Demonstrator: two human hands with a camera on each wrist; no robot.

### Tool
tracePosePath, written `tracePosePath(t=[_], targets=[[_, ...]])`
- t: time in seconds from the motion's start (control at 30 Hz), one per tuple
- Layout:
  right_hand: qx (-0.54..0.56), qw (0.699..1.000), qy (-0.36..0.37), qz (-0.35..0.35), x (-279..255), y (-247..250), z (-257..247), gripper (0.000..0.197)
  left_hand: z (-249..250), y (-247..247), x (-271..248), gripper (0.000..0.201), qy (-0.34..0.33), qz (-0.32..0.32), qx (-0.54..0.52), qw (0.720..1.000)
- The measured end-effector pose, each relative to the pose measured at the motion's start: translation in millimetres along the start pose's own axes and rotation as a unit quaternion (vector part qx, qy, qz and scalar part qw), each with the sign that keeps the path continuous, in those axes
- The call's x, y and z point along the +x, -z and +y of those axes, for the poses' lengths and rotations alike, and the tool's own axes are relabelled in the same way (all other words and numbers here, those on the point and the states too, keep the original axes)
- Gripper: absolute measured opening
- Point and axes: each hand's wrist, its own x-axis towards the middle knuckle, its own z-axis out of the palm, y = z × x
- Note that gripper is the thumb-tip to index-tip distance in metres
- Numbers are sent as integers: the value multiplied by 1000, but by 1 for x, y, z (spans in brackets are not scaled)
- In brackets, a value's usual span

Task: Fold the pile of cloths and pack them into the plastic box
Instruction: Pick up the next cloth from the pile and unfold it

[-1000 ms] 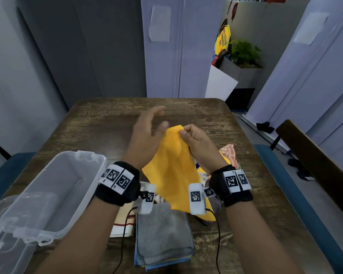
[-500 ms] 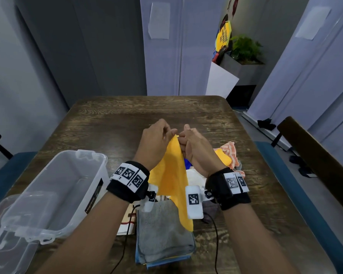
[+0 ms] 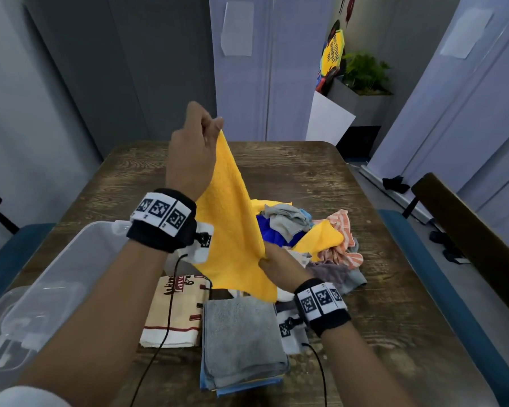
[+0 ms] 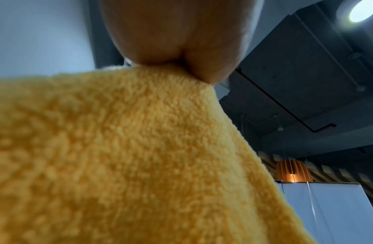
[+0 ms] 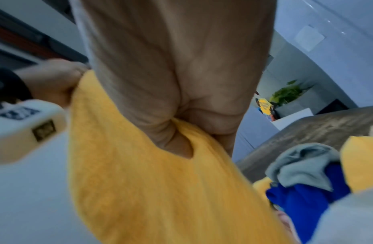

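1. While both hands sat bunched at 1 corner 0.5 s ago, they've split now: left hand (image 3: pixel 193 151) pinches the top corner up high, right hand (image 3: pixel 279 267) pinches the low edge.
2. Yellow cloth (image 3: pixel 232 230) is now stretched between them, above the near middle of the worktop (image 3: pixel 306 171).
3. I'd say it's opened out, ready for fold 1. Plastic box (image 3: pixel 71 274) waits near left.

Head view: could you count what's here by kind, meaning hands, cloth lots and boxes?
Hands: 2, left hand and right hand
Held yellow cloth: 1
Folded lots: 2, cream towel and grey-topped stack
Loose pile: 1
Plastic box: 1
Total: 7
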Motion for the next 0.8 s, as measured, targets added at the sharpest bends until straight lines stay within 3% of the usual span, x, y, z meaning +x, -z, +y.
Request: tracePosePath(t=[0.13, 0.23, 0.3, 0.37, 0.57, 0.8], targets=[[27, 998, -48, -24, -7, -10, 22, 39, -7, 15, 13, 28, 2, 35, 11, 999], [74, 991, -103, -43, -8, -9, 31, 5, -21, 18, 13, 33, 39, 48, 31, 998], [111, 985, -116, -56, -8, -6, 32, 15, -31, 15, 8, 35, 61, 48, 48, 996], [131, 984, -102, -59, -11, -1, 26, 9, -40, 10, 0, 34, 88, 40, 71, 993], [212, 969, -84, -99, -10, 3, 28, 16, -70, -10, -39, 24, 166, -47, 74, 982], [437, 887, -90, -117, -9, -8, 19, 41, -61, -54, -115, 16, 230, -209, 43, 950]])
